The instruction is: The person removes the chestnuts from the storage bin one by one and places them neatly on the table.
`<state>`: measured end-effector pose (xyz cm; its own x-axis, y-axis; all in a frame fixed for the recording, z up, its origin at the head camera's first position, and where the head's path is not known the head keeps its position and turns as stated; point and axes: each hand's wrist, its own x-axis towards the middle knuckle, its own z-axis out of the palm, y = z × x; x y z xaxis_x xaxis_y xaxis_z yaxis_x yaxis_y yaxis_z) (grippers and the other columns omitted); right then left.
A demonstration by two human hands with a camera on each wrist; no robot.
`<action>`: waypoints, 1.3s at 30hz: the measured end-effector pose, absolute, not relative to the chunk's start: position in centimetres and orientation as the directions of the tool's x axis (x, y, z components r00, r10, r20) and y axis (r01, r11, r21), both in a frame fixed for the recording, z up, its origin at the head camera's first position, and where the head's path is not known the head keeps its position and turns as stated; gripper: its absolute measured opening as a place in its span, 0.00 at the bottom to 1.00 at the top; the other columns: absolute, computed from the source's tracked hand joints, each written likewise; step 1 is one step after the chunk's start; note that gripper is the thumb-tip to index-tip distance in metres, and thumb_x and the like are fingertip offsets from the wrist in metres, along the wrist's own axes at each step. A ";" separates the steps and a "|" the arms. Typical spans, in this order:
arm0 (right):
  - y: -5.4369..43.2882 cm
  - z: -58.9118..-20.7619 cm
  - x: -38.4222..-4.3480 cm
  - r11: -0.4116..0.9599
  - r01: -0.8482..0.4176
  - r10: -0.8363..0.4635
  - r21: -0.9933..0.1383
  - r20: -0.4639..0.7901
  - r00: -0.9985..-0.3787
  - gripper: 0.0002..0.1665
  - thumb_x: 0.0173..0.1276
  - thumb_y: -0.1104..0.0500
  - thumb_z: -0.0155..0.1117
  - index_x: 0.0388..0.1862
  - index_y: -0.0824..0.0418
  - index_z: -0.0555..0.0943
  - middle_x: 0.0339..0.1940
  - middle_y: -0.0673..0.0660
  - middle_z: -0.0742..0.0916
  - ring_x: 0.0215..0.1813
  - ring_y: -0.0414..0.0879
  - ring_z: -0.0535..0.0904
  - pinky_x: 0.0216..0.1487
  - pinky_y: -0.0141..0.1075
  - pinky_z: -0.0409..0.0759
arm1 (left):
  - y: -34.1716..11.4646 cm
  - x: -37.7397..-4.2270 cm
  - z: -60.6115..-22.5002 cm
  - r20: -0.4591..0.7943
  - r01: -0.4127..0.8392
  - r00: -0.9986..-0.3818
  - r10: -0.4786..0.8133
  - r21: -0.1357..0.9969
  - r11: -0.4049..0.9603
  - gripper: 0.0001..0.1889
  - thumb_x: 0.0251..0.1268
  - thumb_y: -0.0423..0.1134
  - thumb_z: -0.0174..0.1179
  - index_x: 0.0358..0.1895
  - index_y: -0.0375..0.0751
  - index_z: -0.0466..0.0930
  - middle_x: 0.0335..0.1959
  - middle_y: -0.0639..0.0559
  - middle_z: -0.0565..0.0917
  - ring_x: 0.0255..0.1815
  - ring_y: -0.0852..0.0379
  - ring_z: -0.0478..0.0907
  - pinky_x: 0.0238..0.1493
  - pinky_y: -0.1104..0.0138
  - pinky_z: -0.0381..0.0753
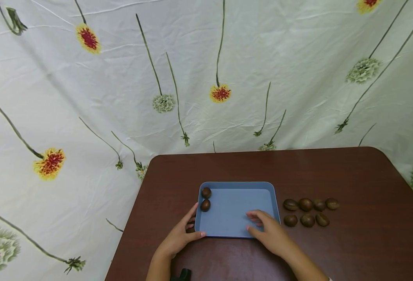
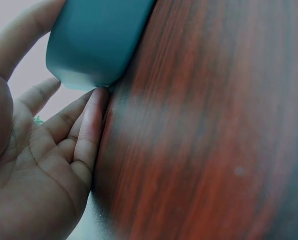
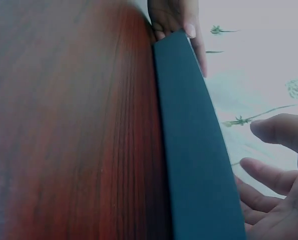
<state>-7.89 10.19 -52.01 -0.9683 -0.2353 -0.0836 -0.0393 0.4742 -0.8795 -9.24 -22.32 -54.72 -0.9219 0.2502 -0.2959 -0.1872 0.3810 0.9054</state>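
A shallow blue tray (image 1: 234,199) lies on the brown table. My left hand (image 1: 182,235) holds its near left corner, thumb at the near edge and fingers along the left side. In the left wrist view, fingertips (image 2: 96,107) touch the base of the tray's corner (image 2: 98,45). Two brown chestnuts, one (image 1: 206,192) behind the other (image 1: 205,205), sit against the tray's left wall. Over the tray's near right part is my right hand (image 1: 270,233), thumb and fingers apart with nothing between them. The right wrist view shows it beside the tray's wall (image 3: 194,135).
Right of the tray, several chestnuts lie on the table (image 1: 368,242) in two rows, a back row (image 1: 305,204) and a nearer row (image 1: 307,220). A dark object (image 1: 183,274) shows at the bottom edge, by the left forearm. Flower-printed cloth (image 1: 199,58) hangs behind.
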 end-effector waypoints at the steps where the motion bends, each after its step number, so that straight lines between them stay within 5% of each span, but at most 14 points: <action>1: 10.0 -52.1 -8.1 0.478 -0.046 -0.248 -0.877 -0.085 -0.965 0.24 0.70 0.54 0.69 0.62 0.58 0.79 0.62 0.54 0.84 0.64 0.51 0.79 0.65 0.45 0.77 | -22.3 -9.2 -54.7 -0.294 -0.185 -0.922 0.251 0.906 0.381 0.51 0.60 0.47 0.74 0.80 0.73 0.50 0.74 0.42 0.67 0.70 0.41 0.68 0.65 0.45 0.71; 10: 8.3 -52.5 -10.0 0.571 -0.089 -0.311 -0.816 -0.114 -0.944 0.24 0.70 0.50 0.68 0.62 0.57 0.80 0.60 0.55 0.85 0.64 0.53 0.80 0.65 0.53 0.76 | -22.4 -9.3 -54.9 -0.303 -0.186 -0.919 0.253 0.898 0.398 0.51 0.60 0.49 0.74 0.80 0.74 0.48 0.75 0.42 0.65 0.70 0.40 0.67 0.65 0.45 0.71; 39: 0.6 -53.4 -13.9 0.482 -0.167 -0.400 -0.860 -0.046 -0.915 0.31 0.69 0.54 0.69 0.66 0.68 0.76 0.63 0.63 0.82 0.66 0.58 0.78 0.66 0.54 0.75 | -22.5 -9.3 -54.8 -0.286 -0.169 -0.922 0.262 0.904 0.392 0.50 0.62 0.48 0.72 0.81 0.70 0.49 0.74 0.43 0.66 0.69 0.43 0.69 0.66 0.47 0.71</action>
<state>-13.93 0.62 -53.44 -0.9155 -0.3997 -0.0460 -0.1674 0.4824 -0.8598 -9.34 -22.47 -54.81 -0.9216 0.2623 -0.2861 -0.1691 0.3921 0.9042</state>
